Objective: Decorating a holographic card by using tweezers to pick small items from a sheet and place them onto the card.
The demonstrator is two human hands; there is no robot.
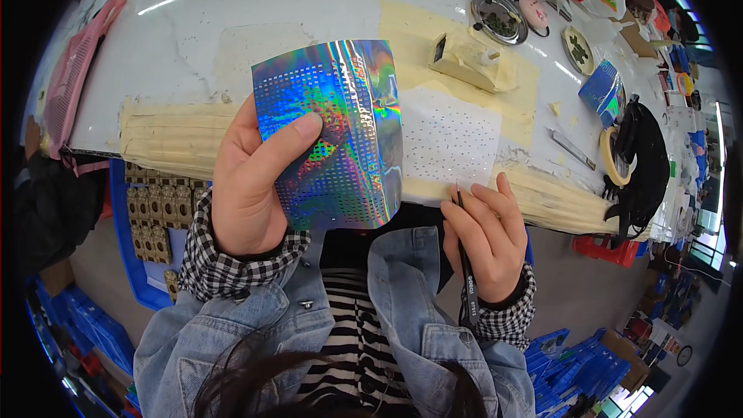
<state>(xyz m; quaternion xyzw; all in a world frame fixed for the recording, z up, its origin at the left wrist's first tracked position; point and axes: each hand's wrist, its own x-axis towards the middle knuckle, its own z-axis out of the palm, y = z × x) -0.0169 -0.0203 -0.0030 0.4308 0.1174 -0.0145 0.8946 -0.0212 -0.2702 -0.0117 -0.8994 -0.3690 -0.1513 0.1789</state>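
Note:
In my left hand (263, 162) is a shiny holographic sheet (379, 155), gripped by its left side with the thumb flat on its face. Rows of small cut marks cover the sheet, and its right edge curls. My right hand (487, 236) holds slim black tweezers (465, 263), their fine tip pointing away from me at the table edge. Just beyond that tip lies a white paper (457, 128) dotted with rows of tiny shiny pieces. The holographic sheet is raised over the table, left of the paper.
A cream-coloured block (472, 62) stands behind the paper. Farther right are a round metal dish (499, 17) of dark bits, a craft knife (571, 149), a tape roll (617, 156) and a black bag (646, 159). A blue tray (139, 248) of patterned parts sits below the table's left edge.

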